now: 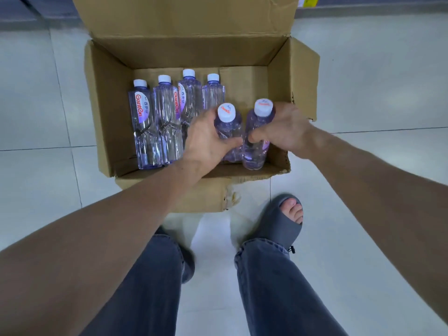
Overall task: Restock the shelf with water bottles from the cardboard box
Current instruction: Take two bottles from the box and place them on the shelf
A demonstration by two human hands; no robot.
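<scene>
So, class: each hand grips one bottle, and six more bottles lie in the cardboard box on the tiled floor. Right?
Not quite: the head view shows four more bottles lying in the cardboard box, not six. The left hand and right hand each grip one bottle.

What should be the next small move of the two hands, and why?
Probably lift both bottles straight up out of the cardboard box. The left hand already wraps one upright bottle and the right hand wraps the other bottle; both are still inside the box, beside four bottles lying flat.
</scene>
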